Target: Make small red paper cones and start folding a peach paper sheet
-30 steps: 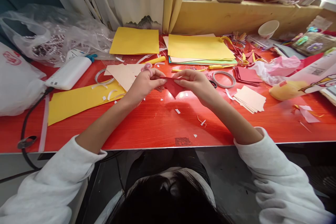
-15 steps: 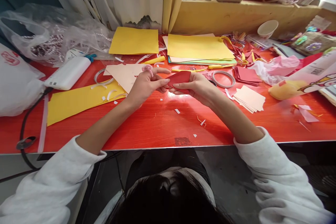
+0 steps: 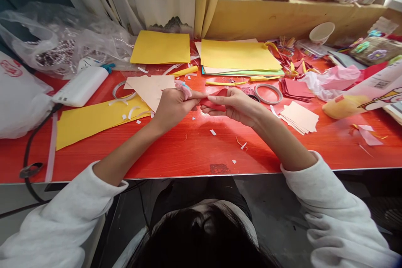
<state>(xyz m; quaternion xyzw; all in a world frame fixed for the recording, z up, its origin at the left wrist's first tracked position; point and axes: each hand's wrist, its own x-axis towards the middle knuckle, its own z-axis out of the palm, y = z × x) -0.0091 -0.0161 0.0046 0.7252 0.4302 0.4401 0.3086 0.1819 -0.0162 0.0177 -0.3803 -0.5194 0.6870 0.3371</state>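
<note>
A small piece of red paper is held between my two hands above the red table. My left hand pinches its left edge, fingers closed and pointing right. My right hand grips the paper from the right, thumb on top and fingers beneath. Part of the paper is hidden behind the fingers, and it looks bent or curled. On a left finger sits a pink and blue fluffy ring. Just behind the left hand lies a pale pink sheet.
Yellow sheets and a paper stack lie at the back. To the right are a tape roll, red squares and pale pink squares. A white power strip and plastic bag stand left.
My left fingers have closed in, and the hand has turned so its back faces up more. The red paper, flatter before, now appears more bent between the hands.
</note>
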